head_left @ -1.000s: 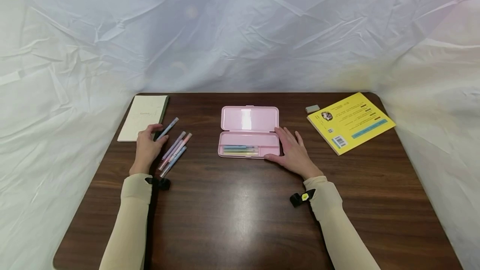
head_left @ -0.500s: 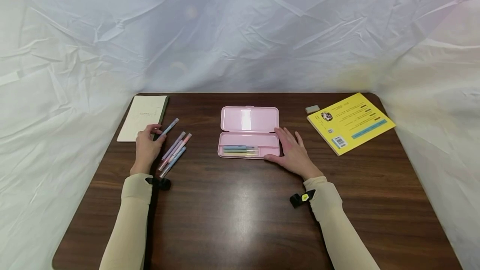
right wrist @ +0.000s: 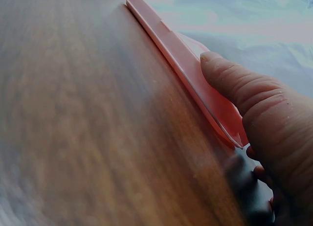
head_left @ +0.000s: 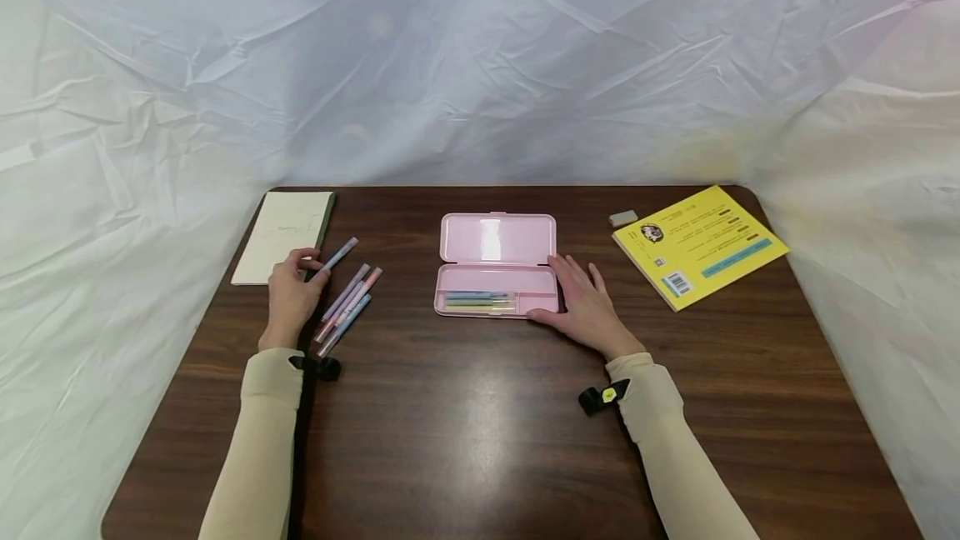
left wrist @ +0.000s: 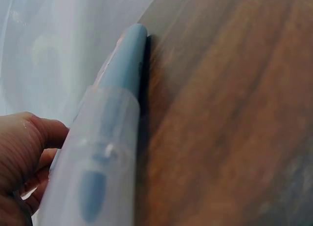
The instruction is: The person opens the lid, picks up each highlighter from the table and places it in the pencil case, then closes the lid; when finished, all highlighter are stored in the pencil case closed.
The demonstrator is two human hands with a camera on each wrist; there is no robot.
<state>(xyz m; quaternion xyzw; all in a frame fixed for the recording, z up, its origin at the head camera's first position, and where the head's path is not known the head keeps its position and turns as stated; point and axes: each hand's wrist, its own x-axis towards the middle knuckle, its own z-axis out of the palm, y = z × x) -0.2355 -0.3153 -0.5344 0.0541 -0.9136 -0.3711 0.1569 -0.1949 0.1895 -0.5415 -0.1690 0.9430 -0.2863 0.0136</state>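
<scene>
At the left of the head view my left hand (head_left: 291, 298) pinches the near end of a light-blue marker pen (head_left: 342, 252) between thumb and fingers. Beside it several loose marker pens (head_left: 348, 304) in purple, pink and blue lie together on the table. A blue marker with a clear cap (left wrist: 115, 74) fills the left wrist view and partly hides that hand. In the middle lies a pink pencil case (head_left: 465, 240), lid folded back, with blue and yellow-green pens (head_left: 478, 302) inside. My right hand (head_left: 588, 315) rests on its right end, fingers spread and thumb at the near corner.
A pale notepad (head_left: 281, 227) lies at the far left, close to my left hand. At the far right are a yellow book (head_left: 697, 252) and a small grey eraser (head_left: 623, 218). Whitish sheeting (head_left: 480, 90) hangs behind the dark wooden table (head_left: 420, 440).
</scene>
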